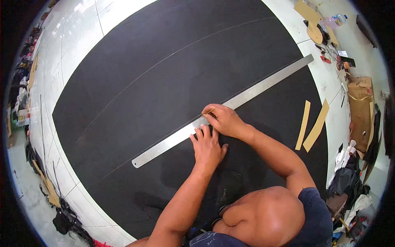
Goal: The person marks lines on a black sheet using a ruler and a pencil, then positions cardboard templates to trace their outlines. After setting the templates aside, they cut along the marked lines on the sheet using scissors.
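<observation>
A long steel ruler [164,145] lies diagonally across a large sheet of black material [148,49]. My left hand [206,148] presses down on the ruler near its middle, fingers spread and palm lowered. Just beyond it, my right hand [224,120] pinches a thin, yellowish stick-like tool [211,110] against the ruler's far edge. The fingers cover most of this tool, so its kind and tip are hidden. A faint pale line runs on from the ruler's lower left end. Farther up the sheet, a second pale line curves across.
Two tan strips [316,125] lie on the sheet's right side. White floor tiles [78,206] surround the sheet. Along the right stand a cardboard box [360,117], a plastic bottle [335,20] and piled dark cloth. My bent knee [263,210] is close to the lower edge.
</observation>
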Available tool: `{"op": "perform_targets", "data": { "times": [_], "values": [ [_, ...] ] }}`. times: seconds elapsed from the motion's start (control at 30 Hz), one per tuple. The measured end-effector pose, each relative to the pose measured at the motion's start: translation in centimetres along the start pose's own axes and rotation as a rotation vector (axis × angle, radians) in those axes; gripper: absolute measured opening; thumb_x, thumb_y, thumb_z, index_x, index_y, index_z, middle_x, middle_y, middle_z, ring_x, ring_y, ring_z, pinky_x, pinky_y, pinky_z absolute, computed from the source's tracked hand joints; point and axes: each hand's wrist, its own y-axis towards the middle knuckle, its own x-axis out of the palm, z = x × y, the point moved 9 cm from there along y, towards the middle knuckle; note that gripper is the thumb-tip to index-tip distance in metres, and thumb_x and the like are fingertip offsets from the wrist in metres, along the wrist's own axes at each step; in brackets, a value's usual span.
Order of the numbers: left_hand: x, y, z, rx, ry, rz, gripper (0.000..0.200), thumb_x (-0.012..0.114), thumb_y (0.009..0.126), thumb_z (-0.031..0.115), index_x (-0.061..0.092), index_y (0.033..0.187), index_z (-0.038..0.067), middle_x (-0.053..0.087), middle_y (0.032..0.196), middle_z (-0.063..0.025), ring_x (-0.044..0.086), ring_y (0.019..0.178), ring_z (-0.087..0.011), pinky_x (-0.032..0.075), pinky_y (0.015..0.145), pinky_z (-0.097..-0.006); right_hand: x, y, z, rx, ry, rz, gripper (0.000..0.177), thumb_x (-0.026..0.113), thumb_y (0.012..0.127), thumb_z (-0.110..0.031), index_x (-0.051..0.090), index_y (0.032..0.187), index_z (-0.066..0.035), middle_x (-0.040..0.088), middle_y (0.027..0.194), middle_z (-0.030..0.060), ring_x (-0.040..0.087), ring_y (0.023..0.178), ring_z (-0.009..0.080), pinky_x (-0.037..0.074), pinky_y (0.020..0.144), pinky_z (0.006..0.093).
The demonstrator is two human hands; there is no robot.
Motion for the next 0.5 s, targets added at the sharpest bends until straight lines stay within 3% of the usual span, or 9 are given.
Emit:
{"op": "perform_targets", "data": {
  "times": [0.13,0.2,0.3,0.4,0.5],
  "values": [
    [-0.4,0.0,0.1,0.0,-0.016,0.044,0.091,0.076,0.081,0.051,0.039,0.153,0.008,0.045,0.138,-0.028,0.042,0.129,-0.0449,0.036,0.107,-0.0616,-3.2,-0.1,1.8,0.055,-0.091,0.071,0.013,0.058,0.097,-0.018,0.063,0.1,-0.006,0.068,0.097,0.016,0.067,0.093,0.0375,0.053,0.082,0.0453],
    [-0.3,0.1,0.0,0.0,0.019,0.013,0.095,0.075,0.082,0.052,0.034,0.156,0.008,0.045,0.139,-0.0284,0.043,0.129,-0.0451,0.035,0.107,-0.0605,-6.6,-0.3,4.2,0.238,-0.144,0.088,0.016,0.057,0.097,-0.021,0.061,0.099,-0.006,0.067,0.096,0.0178,0.066,0.094,0.0392,0.053,0.08,0.0471],
    [-0.5,0.2,0.2,-0.006,0.03,-0.013,0.096,0.074,0.083,0.053,0.033,0.157,0.009,0.045,0.139,-0.0285,0.044,0.129,-0.0456,0.035,0.107,-0.0592,-12.7,-0.8,8.8,0.337,-0.195,0.165,0.019,0.058,0.097,-0.023,0.06,0.103,-0.005,0.069,0.093,0.0204,0.067,0.09,0.0416,0.052,0.078,0.048],
    [-0.2,0.2,0.2,-0.013,0.029,-0.005,0.096,0.075,0.083,0.053,0.033,0.157,0.009,0.046,0.139,-0.0283,0.043,0.13,-0.0463,0.035,0.107,-0.059,-18.7,-1.5,14.0,0.479,-0.313,0.25,0.026,0.059,0.097,-0.029,0.061,0.106,-0.004,0.07,0.094,0.0199,0.069,0.089,0.0376,0.053,0.079,0.0435],
    [-0.6,0.3,0.2,-0.017,0.03,-0.017,0.096,0.075,0.083,0.052,0.033,0.157,0.009,0.046,0.138,-0.0284,0.043,0.131,-0.0465,0.036,0.107,-0.0598,-24.0,-2.2,19.3,0.552,-0.272,0.323,0.029,0.059,0.097,-0.031,0.062,0.106,-0.003,0.071,0.094,0.0148,0.069,0.088,0.0278,0.052,0.081,0.0387]
  ]
}}
